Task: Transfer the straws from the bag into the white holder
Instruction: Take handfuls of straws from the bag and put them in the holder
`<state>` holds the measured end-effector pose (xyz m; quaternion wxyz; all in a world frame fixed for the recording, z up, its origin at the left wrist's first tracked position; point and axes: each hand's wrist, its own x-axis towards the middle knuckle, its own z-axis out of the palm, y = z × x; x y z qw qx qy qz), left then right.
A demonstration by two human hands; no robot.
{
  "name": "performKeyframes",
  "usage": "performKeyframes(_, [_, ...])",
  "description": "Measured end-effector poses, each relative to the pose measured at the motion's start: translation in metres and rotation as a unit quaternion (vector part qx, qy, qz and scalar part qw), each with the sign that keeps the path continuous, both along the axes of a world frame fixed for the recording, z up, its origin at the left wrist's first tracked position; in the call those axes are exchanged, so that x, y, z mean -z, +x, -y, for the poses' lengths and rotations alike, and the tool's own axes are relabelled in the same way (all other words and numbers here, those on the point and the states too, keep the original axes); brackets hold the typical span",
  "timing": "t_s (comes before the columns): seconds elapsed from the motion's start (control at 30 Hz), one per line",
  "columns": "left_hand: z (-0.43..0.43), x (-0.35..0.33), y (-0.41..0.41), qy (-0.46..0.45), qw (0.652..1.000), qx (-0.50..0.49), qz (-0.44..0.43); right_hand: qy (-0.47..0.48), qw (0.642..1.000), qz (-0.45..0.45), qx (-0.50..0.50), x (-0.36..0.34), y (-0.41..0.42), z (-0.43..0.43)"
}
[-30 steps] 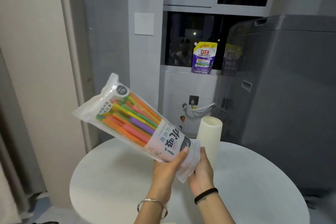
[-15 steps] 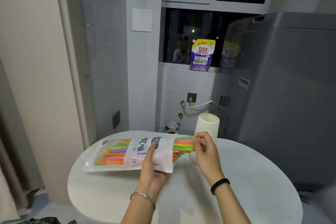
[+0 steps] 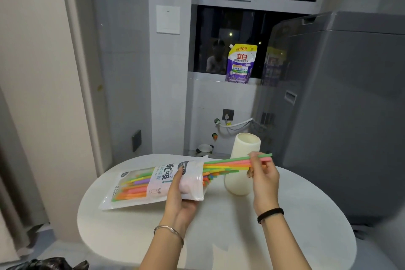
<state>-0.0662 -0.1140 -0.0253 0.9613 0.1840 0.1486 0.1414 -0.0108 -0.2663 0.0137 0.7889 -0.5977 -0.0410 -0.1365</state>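
A clear plastic bag (image 3: 140, 184) of coloured straws lies roughly level just above the round white table (image 3: 219, 226), its open mouth facing right. My left hand (image 3: 182, 195) grips the bag near that mouth. My right hand (image 3: 262, 178) pinches a bundle of straws (image 3: 230, 164), green, pink, yellow and orange, drawn partway out of the bag. The bundle crosses in front of the white holder (image 3: 245, 144), a tall open cup standing upright on the table behind my right hand. More straws stay inside the bag.
A grey washing machine (image 3: 341, 116) stands close behind the table on the right. A purple detergent pouch (image 3: 240, 63) sits on the window ledge. Wall, socket and hose are behind the table. The floor drops away to the left of the table's edge.
The bag came down from a raised tilt to lie nearly level over the table. My right hand took hold of straw ends and has pulled the bundle further out to the right.
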Motion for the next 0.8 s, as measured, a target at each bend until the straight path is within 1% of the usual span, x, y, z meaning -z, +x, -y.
performKeyframes(0.07, [-0.001, 0.0, 0.0, -0.013, 1.0, -0.001, 0.001, 0.035, 0.999, -0.013, 0.019, -0.001, 0.002, 0.004])
performKeyframes(0.1, [0.0, -0.001, 0.0, -0.012, 1.0, 0.004, 0.001, 0.034, 0.999, -0.02, 0.013, -0.001, 0.002, 0.004])
performKeyframes(0.23, [0.005, 0.0, 0.0, 0.003, 1.0, 0.029, -0.003, -0.064, 0.994, -0.056, -0.061, 0.004, -0.002, -0.007])
performKeyframes(0.27, [0.006, 0.0, 0.0, 0.002, 1.0, 0.031, -0.003, -0.077, 0.993, -0.056, -0.064, 0.005, -0.002, -0.008])
performKeyframes(0.33, [0.006, -0.001, 0.0, -0.001, 1.0, 0.029, 0.004, -0.057, 0.997, -0.041, -0.036, 0.003, -0.002, -0.006])
performKeyframes(0.4, [0.005, 0.0, 0.002, -0.004, 1.0, 0.024, 0.006, -0.004, 1.0, -0.021, 0.005, -0.002, 0.0, -0.001])
performKeyframes(0.47, [0.006, 0.001, 0.004, 0.0, 1.0, 0.022, 0.003, 0.013, 1.0, -0.014, 0.015, -0.004, 0.0, 0.002])
performKeyframes(0.5, [0.007, 0.001, 0.005, 0.002, 1.0, 0.023, 0.002, -0.006, 1.0, -0.02, 0.003, -0.003, -0.001, 0.002])
performKeyframes(0.6, [0.01, 0.002, 0.008, 0.012, 0.999, 0.036, 0.002, -0.104, 0.991, -0.051, -0.072, 0.004, -0.002, -0.003])
performKeyframes(0.63, [0.011, 0.002, 0.009, 0.016, 0.999, 0.041, 0.003, -0.115, 0.988, -0.055, -0.081, 0.004, -0.002, -0.003])
performKeyframes(0.67, [0.011, 0.001, 0.01, 0.018, 0.999, 0.044, 0.004, -0.112, 0.99, -0.051, -0.074, 0.002, -0.001, -0.001])
performKeyframes(0.8, [0.011, -0.001, 0.015, 0.013, 0.999, 0.045, 0.004, -0.067, 0.998, -0.005, 0.008, -0.009, 0.007, 0.016])
